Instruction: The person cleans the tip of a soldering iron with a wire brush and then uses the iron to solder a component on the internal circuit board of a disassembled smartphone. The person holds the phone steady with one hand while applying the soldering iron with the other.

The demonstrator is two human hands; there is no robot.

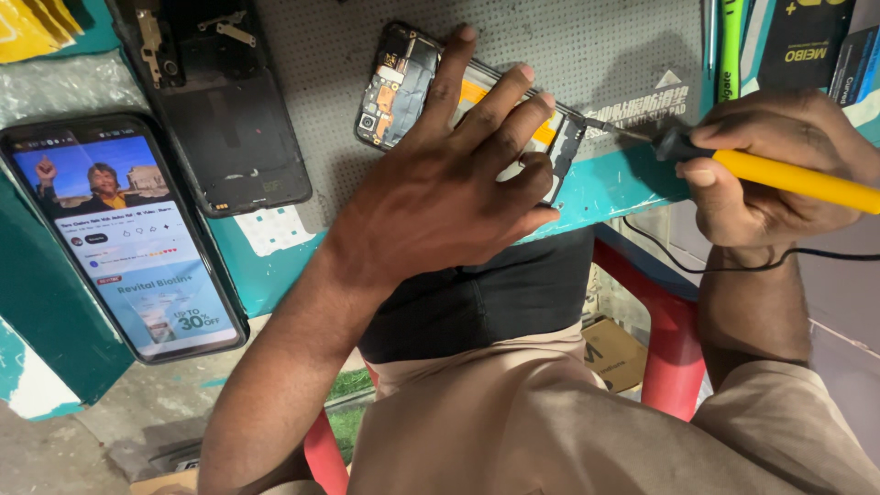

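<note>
Nearest me, my left hand (449, 183) lies flat with its fingers spread apart, pressing down on the opened phone (403, 82) so that most of its lower half is hidden under the palm; only the circuit board end shows past my fingertips, and the frame edge peeks out beside my little finger. Just to the right of those fingers, my right hand (770, 170) is closed tight round the yellow handle of a screwdriver (733, 160), whose thin tip (596, 124) meets the phone's corner right by my index fingertip. I judge the risk to be a slip: if the tip skids off the corner it could jab my left fingers or scrape the exposed board, since both sit so close. Further out, beyond my left thumb, a black back cover (220, 119) lies on the grey dotted mat (596, 46), and a lit phone (128, 238) sits well apart at the far left.
</note>
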